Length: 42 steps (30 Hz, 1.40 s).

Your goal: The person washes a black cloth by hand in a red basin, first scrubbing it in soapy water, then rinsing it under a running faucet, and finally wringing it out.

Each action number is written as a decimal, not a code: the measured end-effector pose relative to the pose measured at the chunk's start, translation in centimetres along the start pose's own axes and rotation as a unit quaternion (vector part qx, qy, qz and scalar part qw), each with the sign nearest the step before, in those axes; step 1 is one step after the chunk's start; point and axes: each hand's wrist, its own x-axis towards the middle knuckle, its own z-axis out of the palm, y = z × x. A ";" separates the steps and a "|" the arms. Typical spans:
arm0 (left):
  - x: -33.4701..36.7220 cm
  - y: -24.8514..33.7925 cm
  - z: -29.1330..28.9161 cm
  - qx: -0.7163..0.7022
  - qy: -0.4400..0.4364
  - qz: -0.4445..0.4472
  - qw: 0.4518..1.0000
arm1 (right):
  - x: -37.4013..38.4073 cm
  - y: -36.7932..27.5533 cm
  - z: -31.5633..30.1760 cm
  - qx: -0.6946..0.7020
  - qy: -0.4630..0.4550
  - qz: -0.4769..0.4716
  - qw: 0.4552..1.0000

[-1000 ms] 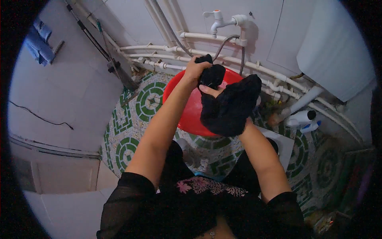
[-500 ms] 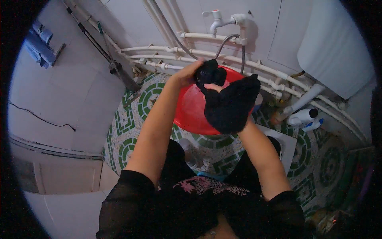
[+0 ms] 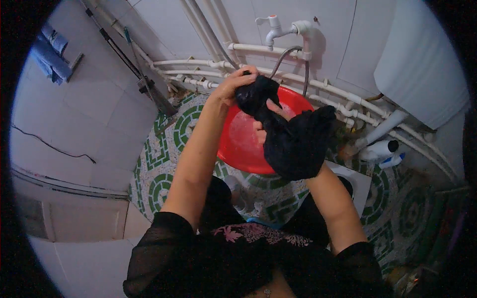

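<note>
A black cloth, dark and bunched, is stretched between my hands above a red basin. At the far left of the basin, my left hand is closed round one bunched end of the cloth. My right hand grips the narrow twisted middle, its thumb and some fingertips showing on either side. The wider part of the cloth hangs over the back of that hand and its wrist, hiding most of it. Whitish, cloudy contents show inside the basin.
A white tap sticks out from the wall behind the basin, above white pipes. Two white bottles, one of them black-capped, stand at the right. Long-handled poles lean at the left. The floor has green-patterned tiles.
My hands have moved apart. The left has shifted up and left with its end of the cloth, the right toward me and rightward. More of my right fingers now shows.
</note>
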 end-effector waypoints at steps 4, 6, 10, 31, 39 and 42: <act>2.7 0.2 1.6 0.068 0.036 -0.135 0.988 | -0.7 -0.4 -0.1 -0.040 0.023 -0.039 0.998; 3.5 -1.9 0.6 0.191 0.082 -0.156 0.966 | -0.1 0.7 0.9 -0.120 0.104 -0.112 0.981; 8.2 -2.6 3.0 0.602 0.009 -0.139 0.786 | -0.6 -0.6 0.3 -0.173 0.192 -0.178 0.950; 8.4 -5.6 0.4 0.636 -0.189 -0.244 0.707 | 1.2 0.2 -3.8 -0.258 0.141 -0.266 0.918; 2.5 -2.3 -0.4 -0.027 -0.167 -0.061 0.984 | 1.0 -1.3 -3.3 0.046 -0.063 0.062 0.995; -0.8 -3.9 -0.6 -0.248 -0.007 0.008 0.969 | 1.8 -1.7 -3.2 0.092 -0.183 0.096 0.974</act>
